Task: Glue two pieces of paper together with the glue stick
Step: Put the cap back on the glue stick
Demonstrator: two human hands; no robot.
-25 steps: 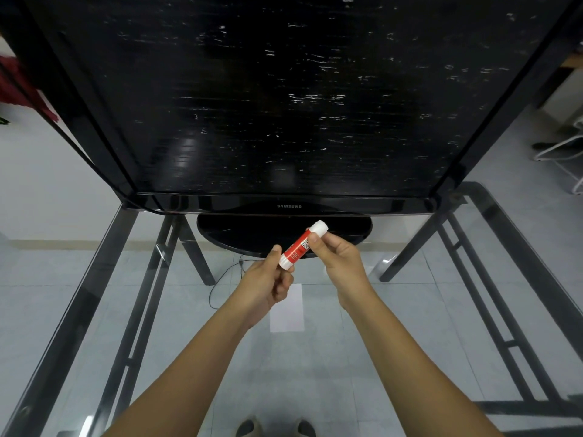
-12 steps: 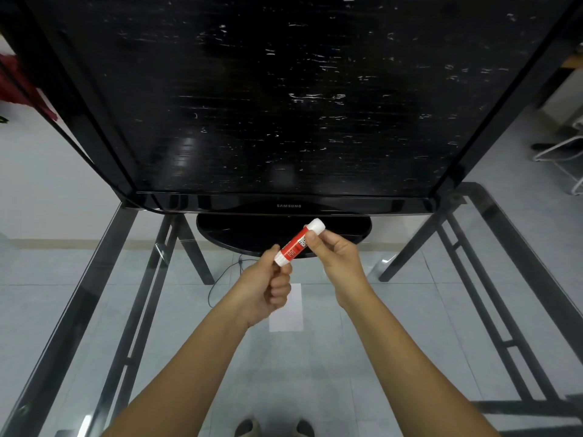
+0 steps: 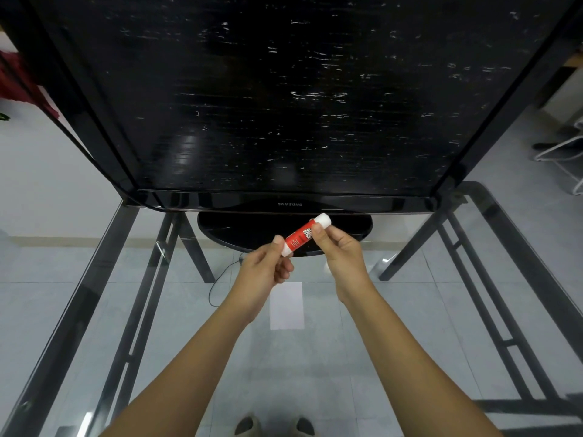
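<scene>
A red glue stick (image 3: 299, 237) with white ends is held tilted in the air above the glass table. My left hand (image 3: 264, 269) pinches its lower white end. My right hand (image 3: 339, 250) grips its upper part just below the white cap (image 3: 322, 219). Below the hands a small white sheet of paper (image 3: 287, 305) lies flat on the glass; I can make out only one sheet.
A large black Samsung monitor (image 3: 284, 105) stands at the back on an oval base (image 3: 239, 228). The glass table (image 3: 394, 342) has a dark metal frame (image 3: 132, 310) beneath. A cable (image 3: 217, 288) runs below. My feet (image 3: 274, 427) show through the glass.
Both hands have kept hold of the glue stick and lifted it slightly away from me; my left hand's fingers shifted on the lower end.
</scene>
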